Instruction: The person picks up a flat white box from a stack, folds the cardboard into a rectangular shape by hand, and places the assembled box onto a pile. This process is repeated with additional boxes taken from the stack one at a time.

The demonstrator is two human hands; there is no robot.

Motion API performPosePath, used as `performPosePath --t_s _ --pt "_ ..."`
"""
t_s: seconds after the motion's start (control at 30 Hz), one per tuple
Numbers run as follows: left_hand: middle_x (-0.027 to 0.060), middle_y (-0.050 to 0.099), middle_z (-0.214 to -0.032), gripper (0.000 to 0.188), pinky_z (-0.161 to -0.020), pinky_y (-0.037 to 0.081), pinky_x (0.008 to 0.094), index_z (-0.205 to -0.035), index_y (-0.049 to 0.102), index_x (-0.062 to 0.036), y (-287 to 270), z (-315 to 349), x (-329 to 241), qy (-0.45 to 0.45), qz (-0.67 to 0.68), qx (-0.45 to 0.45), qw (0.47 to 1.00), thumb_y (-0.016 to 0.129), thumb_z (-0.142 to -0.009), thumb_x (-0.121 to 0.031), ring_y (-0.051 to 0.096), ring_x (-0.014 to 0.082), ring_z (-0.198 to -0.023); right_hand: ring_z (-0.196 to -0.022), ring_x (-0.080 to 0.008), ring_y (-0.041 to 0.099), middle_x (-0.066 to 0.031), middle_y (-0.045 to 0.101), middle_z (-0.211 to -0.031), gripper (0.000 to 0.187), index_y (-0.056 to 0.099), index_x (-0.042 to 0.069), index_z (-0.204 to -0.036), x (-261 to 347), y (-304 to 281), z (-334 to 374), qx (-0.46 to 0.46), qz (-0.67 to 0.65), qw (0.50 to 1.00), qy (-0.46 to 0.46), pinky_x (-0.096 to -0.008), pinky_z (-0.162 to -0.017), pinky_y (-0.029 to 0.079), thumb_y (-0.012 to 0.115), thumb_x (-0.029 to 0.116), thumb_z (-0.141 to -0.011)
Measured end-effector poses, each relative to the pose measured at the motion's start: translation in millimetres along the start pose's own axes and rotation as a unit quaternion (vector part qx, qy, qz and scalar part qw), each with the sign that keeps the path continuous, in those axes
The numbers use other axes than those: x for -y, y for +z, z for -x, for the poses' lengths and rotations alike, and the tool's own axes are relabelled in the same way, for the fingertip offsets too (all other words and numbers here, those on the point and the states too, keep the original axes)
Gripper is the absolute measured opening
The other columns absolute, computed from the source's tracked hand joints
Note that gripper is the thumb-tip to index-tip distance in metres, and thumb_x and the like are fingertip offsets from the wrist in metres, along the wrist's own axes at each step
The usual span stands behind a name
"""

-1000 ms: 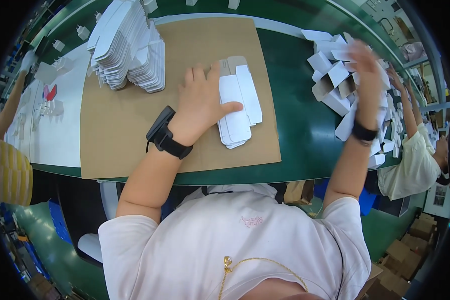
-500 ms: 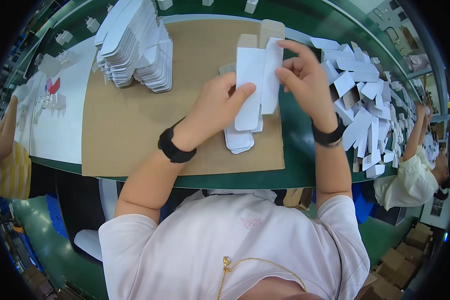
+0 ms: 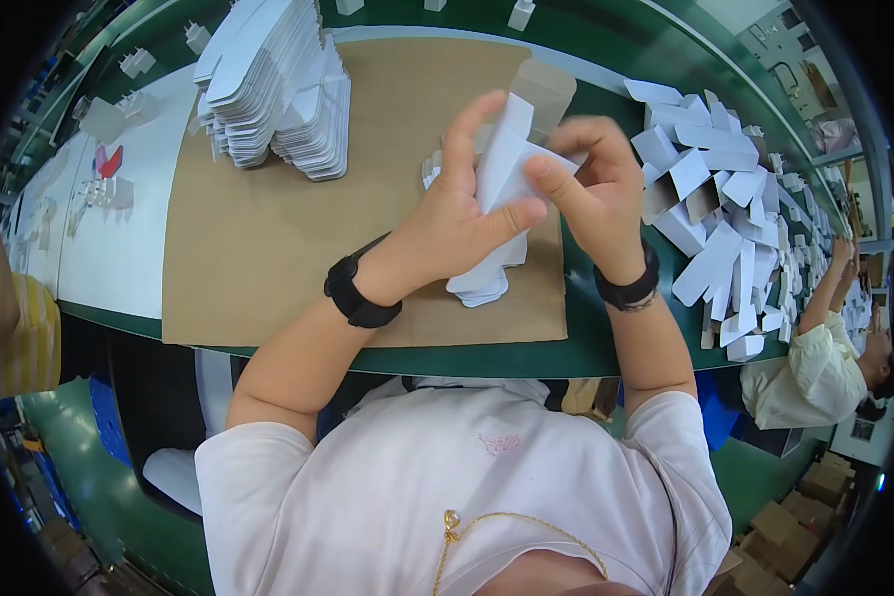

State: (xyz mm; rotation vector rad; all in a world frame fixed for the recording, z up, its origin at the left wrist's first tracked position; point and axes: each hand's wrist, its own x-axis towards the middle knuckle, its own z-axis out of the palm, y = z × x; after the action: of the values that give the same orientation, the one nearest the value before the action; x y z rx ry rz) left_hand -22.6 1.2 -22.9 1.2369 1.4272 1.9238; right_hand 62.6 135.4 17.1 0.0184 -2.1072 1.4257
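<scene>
A white paper carton (image 3: 502, 164), partly opened from flat, stands tilted between my two hands above the brown cardboard sheet (image 3: 268, 268). My left hand (image 3: 452, 214) holds it from the left, index finger up along its side and thumb across the near end. From the right, my right hand (image 3: 598, 189) grips the carton's edge between thumb and curled fingers. An unfolded flap, greyish brown inside, sticks up at the far end. Under my hands lie several flat cartons (image 3: 482, 283) in a small loose stack, partly hidden.
A tall stack of flat cartons (image 3: 258, 89) stands at the far left of the sheet. Many white boxes (image 3: 710, 199) are heaped on the green table to the right. White plug adapters (image 3: 521, 14) line the far side. Other people sit at left and right.
The carton, flatter before, is now squeezed and turned into a more boxlike shape. My left fingers have spread up along it, and my right hand has come lower and closer.
</scene>
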Motion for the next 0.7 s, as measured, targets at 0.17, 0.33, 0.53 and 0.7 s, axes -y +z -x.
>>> performPosePath --t_s 0.17,0.33,0.53,0.7 --pt "0.0130 0.050 -0.108 0.055 -0.075 0.046 0.0293 -0.125 0.026 -0.0087 -2.0 0.5 -8.2 -0.027 0.063 0.020 0.997 0.060 -0.086 -0.025 0.054 0.0173 -0.090 -0.079 -0.0091 0.053 -0.0045 0.055 -0.099 0.027 0.050 0.001 -0.108 8.0 21.1 10.2 -0.059 -0.181 0.977 0.095 -0.0189 -0.069 0.042 0.060 0.015 -0.087" --pt "0.0136 0.054 -0.098 0.055 -0.063 0.048 0.0260 -0.126 0.018 -0.0099 2.5 2.9 -4.3 -0.097 0.125 0.012 0.987 0.053 -0.090 -0.032 0.058 0.0150 -0.079 -0.065 -0.0060 0.040 0.0013 0.043 -0.073 0.018 0.050 0.003 -0.084 -8.8 13.8 11.4 -0.029 -0.198 0.973 0.119 -0.0186 -0.062 0.035 0.048 0.017 -0.094" --pt "0.0160 0.056 -0.099 0.066 -0.064 0.052 0.0294 -0.134 0.005 -0.0166 -5.8 0.4 -15.9 -0.134 0.162 0.053 0.976 0.052 -0.090 -0.035 0.061 0.0183 -0.073 -0.093 -0.0177 0.059 -0.0143 0.062 -0.103 0.023 0.059 -0.001 -0.106 6.6 14.9 8.8 -0.058 -0.094 0.993 -0.043 -0.0255 -0.078 0.046 0.055 0.015 -0.089" --pt "0.0163 0.056 -0.099 0.077 -0.072 0.048 0.0301 -0.135 0.002 -0.0119 -11.4 0.8 -13.5 -0.101 0.027 0.071 0.992 0.057 -0.087 -0.036 0.059 0.0184 -0.083 -0.098 -0.0197 0.058 -0.0154 0.062 -0.107 0.031 0.057 -0.004 -0.113 -2.9 -15.0 -2.3 0.069 -0.108 0.991 0.033 -0.0302 -0.084 0.046 0.055 0.014 -0.088"
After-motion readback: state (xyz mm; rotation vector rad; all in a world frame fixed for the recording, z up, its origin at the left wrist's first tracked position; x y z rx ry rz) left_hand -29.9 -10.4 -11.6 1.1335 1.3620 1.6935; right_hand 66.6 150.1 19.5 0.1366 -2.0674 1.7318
